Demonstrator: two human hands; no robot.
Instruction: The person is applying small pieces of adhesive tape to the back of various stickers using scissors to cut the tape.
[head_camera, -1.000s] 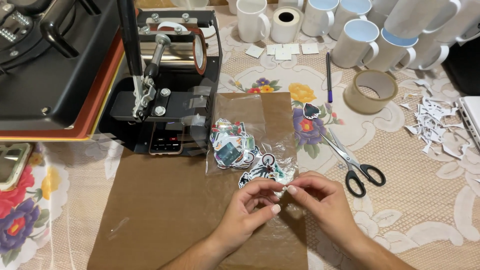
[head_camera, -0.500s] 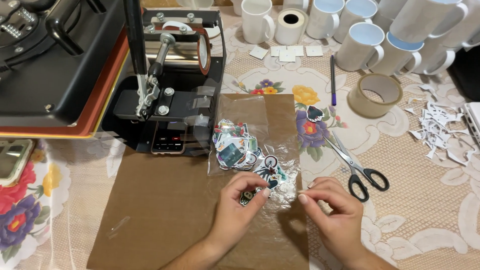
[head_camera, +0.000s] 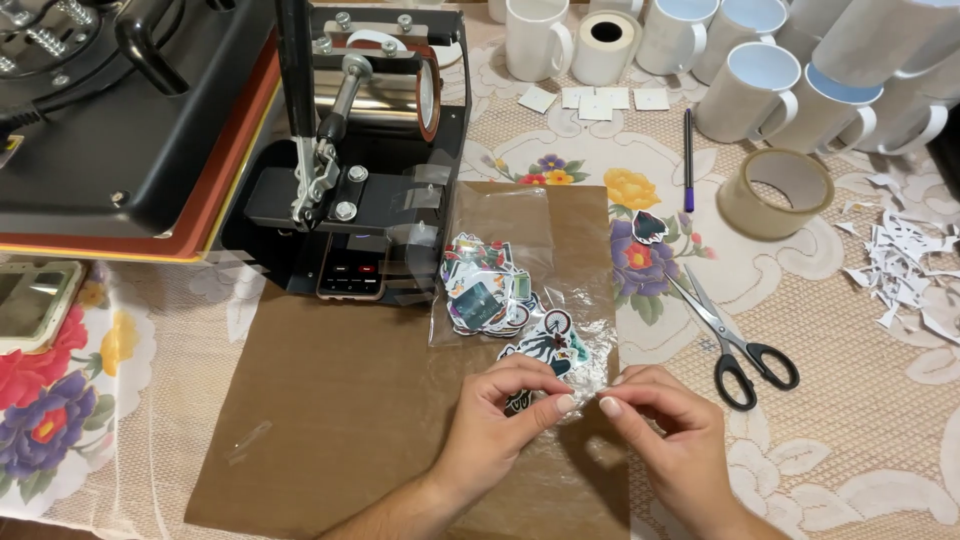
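Pinching the open end of a clear plastic bag (head_camera: 520, 290) of stickers, left hand (head_camera: 500, 425) and right hand (head_camera: 665, 430) fingers grip it just below the mug press (head_camera: 350, 150). Bag edge barely visible; scissors (head_camera: 730, 335) lie right of the press.

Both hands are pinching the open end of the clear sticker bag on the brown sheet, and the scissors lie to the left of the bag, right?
Not quite. The head view shows the scissors lying right of the clear sticker bag, on the lace cloth. The left hand and right hand do pinch its end over the brown sheet.
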